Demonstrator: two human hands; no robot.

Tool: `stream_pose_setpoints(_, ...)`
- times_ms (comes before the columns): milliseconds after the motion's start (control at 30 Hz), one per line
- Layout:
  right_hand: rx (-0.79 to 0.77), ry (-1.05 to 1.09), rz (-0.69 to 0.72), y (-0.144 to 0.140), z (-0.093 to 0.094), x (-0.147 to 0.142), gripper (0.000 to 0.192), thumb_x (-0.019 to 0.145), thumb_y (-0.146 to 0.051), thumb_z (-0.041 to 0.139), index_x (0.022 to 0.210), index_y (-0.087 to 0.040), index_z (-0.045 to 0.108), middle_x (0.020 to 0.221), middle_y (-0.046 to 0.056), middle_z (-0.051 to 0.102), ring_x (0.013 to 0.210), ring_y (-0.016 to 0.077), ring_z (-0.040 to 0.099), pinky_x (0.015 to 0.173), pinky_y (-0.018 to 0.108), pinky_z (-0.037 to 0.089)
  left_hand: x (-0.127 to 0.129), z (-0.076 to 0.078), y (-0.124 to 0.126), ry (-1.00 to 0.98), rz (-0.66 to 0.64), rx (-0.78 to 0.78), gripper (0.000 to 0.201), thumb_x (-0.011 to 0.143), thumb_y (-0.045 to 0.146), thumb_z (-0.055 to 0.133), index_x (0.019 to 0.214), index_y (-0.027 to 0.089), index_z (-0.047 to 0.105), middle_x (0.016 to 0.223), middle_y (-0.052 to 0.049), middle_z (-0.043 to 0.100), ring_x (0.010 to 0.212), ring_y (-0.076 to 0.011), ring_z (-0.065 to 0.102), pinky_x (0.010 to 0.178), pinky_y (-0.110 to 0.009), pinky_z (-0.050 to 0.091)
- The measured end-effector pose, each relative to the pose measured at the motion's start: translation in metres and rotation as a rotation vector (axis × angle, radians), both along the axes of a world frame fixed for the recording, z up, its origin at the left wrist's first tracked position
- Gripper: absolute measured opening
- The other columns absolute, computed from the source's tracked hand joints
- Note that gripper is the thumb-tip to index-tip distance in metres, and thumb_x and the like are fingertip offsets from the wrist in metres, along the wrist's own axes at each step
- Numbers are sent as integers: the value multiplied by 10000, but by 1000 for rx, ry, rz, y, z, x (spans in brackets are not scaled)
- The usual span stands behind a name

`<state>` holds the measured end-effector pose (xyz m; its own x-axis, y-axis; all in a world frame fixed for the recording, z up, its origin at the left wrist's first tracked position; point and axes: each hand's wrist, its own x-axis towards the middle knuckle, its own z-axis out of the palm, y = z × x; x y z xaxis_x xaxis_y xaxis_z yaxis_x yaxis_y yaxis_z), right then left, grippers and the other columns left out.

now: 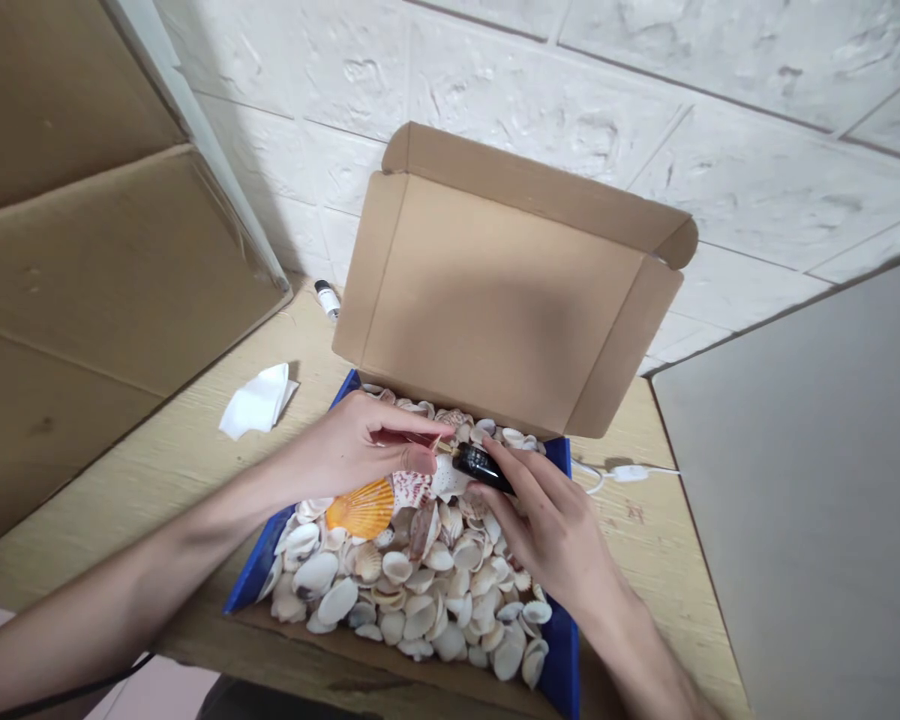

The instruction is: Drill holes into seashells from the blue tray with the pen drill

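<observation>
My left hand is closed in a pinch on a small pale seashell, mostly hidden by the fingers. My right hand wraps round a black mini drill, whose brass-coloured tip points left at the shell. The tip is close to the shell; whether they touch I cannot tell. Both hands are above an open cardboard box with blue sides, filled with loose seashells. An orange scallop shell lies just below my left hand, beside a reddish speckled shell.
The box's raised lid leans back towards a white brick-patterned wall. On the wooden table are a crumpled white tissue and a small black-capped bottle. A white cable with a switch runs right. Large cardboard stands left.
</observation>
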<state>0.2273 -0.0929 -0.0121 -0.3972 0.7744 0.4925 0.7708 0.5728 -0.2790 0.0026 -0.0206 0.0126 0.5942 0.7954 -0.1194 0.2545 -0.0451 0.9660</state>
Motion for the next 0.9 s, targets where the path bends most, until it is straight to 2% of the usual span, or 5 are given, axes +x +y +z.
stream_pose_setpoints(233,18,6,-50,0,-2,0,441,907,-207,563,1336,-138,491,993,110,703,850,210,688,703,324,595,1,-4,0,-68,-3,-137,457,781,176,690,1232,120,644,983,-90,761,756,-145,693,732,-250,540)
stream_pose_setpoints(433,35,15,-61,1,-4,0,397,913,-212,561,1297,-128,511,997,107,700,860,200,679,715,321,592,3,-10,0,-113,6,-183,544,711,169,759,1241,157,636,955,-52,751,848,-170,688,800,-290,543)
stream_pose_setpoints(633,38,4,-49,0,-4,1,376,905,-204,578,1263,-100,527,969,104,698,841,194,674,694,304,581,1,-13,1,-87,-29,-153,524,744,208,767,1251,245,645,913,-35,749,820,-187,697,783,-278,553)
stream_pose_setpoints(733,28,2,-43,0,-4,1,387,906,-205,580,1273,-99,519,965,101,696,834,189,670,691,298,576,2,-12,1,-74,-26,-135,493,761,221,755,1242,214,650,922,-46,751,830,-188,694,795,-286,555)
stream_pose_setpoints(900,12,1,-33,0,-2,0,380,916,-196,563,1283,-115,512,988,97,695,845,181,668,701,283,568,1,-11,0,-58,-12,-59,465,787,241,737,1231,145,639,1115,-92,720,940,-184,679,841,-299,550)
